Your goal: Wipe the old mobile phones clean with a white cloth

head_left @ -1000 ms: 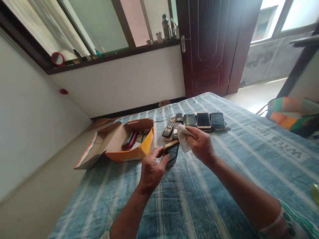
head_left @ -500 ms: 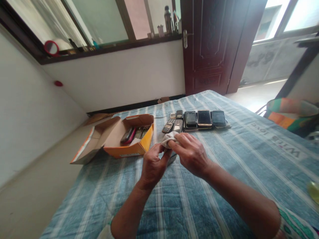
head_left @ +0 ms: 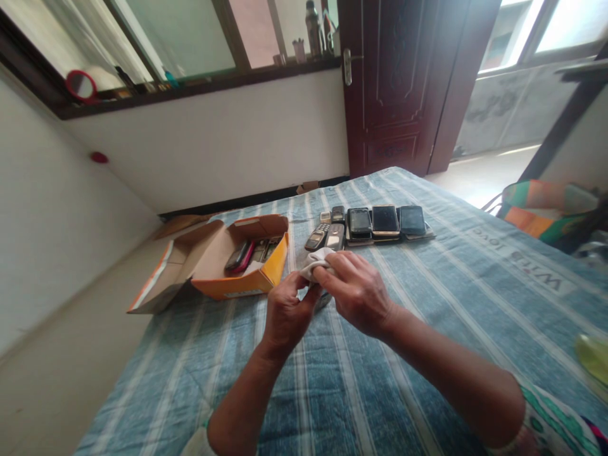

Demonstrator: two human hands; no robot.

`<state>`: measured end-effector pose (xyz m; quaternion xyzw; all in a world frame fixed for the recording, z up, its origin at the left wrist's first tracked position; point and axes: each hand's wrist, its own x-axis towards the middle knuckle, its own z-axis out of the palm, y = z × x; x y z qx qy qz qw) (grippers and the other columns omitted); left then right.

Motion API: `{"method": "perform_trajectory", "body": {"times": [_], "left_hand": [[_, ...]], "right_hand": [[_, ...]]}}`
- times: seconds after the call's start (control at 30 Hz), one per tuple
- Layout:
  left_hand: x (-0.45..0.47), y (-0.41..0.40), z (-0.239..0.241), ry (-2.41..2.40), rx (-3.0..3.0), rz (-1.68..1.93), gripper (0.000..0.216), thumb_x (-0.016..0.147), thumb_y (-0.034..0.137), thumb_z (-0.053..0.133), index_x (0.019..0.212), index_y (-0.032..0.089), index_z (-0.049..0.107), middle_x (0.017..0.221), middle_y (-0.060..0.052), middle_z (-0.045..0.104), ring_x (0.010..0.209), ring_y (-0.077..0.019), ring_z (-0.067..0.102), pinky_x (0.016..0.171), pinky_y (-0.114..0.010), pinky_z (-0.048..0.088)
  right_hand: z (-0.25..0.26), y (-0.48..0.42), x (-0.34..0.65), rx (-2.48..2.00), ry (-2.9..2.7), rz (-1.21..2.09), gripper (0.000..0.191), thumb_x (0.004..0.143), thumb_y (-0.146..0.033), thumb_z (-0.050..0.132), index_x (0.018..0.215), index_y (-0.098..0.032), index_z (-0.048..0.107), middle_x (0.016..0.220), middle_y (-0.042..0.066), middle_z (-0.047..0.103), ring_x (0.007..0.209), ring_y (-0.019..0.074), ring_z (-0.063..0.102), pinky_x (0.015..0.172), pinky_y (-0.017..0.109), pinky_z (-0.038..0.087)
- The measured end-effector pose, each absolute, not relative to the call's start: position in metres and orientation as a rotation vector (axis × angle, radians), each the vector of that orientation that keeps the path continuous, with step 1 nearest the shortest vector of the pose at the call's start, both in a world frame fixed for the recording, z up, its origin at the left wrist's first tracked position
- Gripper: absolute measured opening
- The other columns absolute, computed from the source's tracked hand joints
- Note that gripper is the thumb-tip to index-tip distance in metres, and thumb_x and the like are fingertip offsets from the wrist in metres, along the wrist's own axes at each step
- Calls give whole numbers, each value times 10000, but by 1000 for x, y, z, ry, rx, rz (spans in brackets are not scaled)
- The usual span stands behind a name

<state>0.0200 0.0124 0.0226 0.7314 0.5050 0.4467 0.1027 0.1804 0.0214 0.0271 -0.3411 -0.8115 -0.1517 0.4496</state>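
Observation:
My right hand (head_left: 361,292) is closed on a bunched pale cloth (head_left: 317,261), pressing it down with the fingertips. Close beside it, my left hand (head_left: 291,311) is closed, thumb and fingers around a dark mobile phone (head_left: 323,300) that the cloth and both hands mostly hide. Just beyond the cloth lie a keypad phone (head_left: 335,237) and a second, tilted keypad phone (head_left: 316,237), with two smaller phones behind them. To their right, several touchscreen phones (head_left: 385,220) lie stacked in a row.
An open orange cardboard box (head_left: 232,289) with several phones inside stands left of my hands. Everything rests on a blue striped bedspread (head_left: 380,392). A yellow-green object (head_left: 591,358) lies at the right edge. Behind are a white wall and a dark red door (head_left: 394,95).
The whole view has shifted slightly, so things appear a little further left and up. Both hands keep the same hold on the cloth and phone.

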Motion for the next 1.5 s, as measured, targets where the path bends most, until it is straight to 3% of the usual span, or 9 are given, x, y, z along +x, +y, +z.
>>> {"method": "perform_trajectory", "body": {"times": [0.2,0.63,0.8,0.93,1.3,1.5], "left_hand": [[21,12,23,1499,2199,1305,158,824,307,622,774,163,665,741,-20,687,686,-163,642,687,-257,494],[20,10,26,1489,2165,1257,180,818,298,631,920,161,686,845,-37,720,760,-180,669,746,-271,503],[19,11,23,1504,2145,1270,161,819,308,625,868,165,680,800,-26,711,728,-172,658,722,-270,504],[20,11,23,1531,2163,1311,160,822,311,614,768,169,664,730,-17,689,682,-164,643,684,-263,500],[21,8,26,1531,2142,1258,160,813,288,635,907,172,692,837,-31,731,754,-180,679,755,-279,525],[21,9,25,1527,2149,1291,121,804,294,640,810,179,677,762,-12,708,700,-163,657,714,-261,518]], "right_hand": [[26,22,180,-857,-2011,-352,282,984,-169,388,942,-150,666,879,83,613,858,189,527,756,309,435],[14,41,193,-1211,-1944,-163,266,904,-89,423,925,-171,676,742,37,576,674,151,501,606,248,368],[24,27,185,-1041,-1955,-310,291,966,-142,377,1009,-149,665,816,72,601,765,176,508,686,283,409],[29,17,178,-846,-2035,-396,296,987,-187,379,954,-139,670,859,92,607,841,197,516,738,313,424],[16,38,194,-1144,-1946,-292,295,945,-105,395,929,-169,682,759,49,587,694,158,483,619,265,365],[29,23,185,-938,-2010,-421,289,983,-169,381,982,-143,669,825,77,605,771,182,493,693,301,393]]}}
